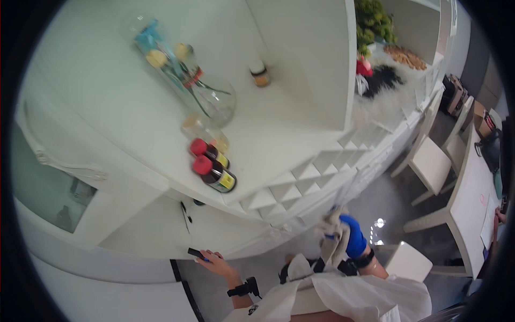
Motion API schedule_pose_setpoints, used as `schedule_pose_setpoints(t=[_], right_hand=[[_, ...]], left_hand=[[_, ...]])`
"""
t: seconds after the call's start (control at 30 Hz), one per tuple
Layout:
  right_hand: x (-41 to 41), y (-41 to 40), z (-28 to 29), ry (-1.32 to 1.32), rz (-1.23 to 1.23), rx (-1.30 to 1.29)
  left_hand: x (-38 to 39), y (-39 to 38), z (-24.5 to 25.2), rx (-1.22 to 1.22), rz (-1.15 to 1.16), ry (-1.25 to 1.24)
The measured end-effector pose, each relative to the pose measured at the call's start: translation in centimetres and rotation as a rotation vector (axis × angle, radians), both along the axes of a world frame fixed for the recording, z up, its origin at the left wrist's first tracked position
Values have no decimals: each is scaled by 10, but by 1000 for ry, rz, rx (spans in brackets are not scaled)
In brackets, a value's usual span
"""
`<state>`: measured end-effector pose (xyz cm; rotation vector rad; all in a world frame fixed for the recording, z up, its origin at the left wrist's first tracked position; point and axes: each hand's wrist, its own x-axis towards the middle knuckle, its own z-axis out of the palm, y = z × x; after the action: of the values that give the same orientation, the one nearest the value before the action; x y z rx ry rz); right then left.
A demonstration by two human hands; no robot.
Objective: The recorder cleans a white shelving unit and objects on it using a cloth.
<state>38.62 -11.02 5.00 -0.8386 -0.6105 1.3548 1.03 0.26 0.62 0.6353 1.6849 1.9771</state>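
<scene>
My left hand point(219, 264), bare with a black strap at the wrist, holds a small dark flat object point(196, 253) at the edge of the lower white counter point(161, 237). What exactly it is, I cannot tell. A blue glove covers my right hand point(354, 237), which grips a crumpled beige cloth point(334, 237) below the cabinet's front edge. Above on the white shelf point(277, 133) stand two dark bottles with red caps, the nearer bottle point(215, 175) showing a yellow label. Behind them are a pale jar point(205, 131) and a glass vase point(217, 100) with stems.
A small white-capped bottle point(260, 73) stands deeper on the shelf. Black pens point(186, 213) lie on the lower counter. To the right are white chairs point(430, 165), a stool point(408, 261) and a white table point(468, 201), where another person's hand point(500, 216) rests.
</scene>
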Motion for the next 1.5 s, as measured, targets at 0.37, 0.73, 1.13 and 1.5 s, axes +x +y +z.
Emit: schedule_pose_setpoints(t=[0.37,0.73,1.13,1.5], right_hand=[[15,45,76,736,-159,-91],[56,30,21,351,-125,-248],[43,13,66,394,323,-283],[67,2,33,168,65,199]], left_hand=[[139,-67,87,24,-487,220],[201,-85,94,-208,-1264,-488],[274,-105,103,-417,-1373,-285],[267,-100,115,-539,-1726,-538]])
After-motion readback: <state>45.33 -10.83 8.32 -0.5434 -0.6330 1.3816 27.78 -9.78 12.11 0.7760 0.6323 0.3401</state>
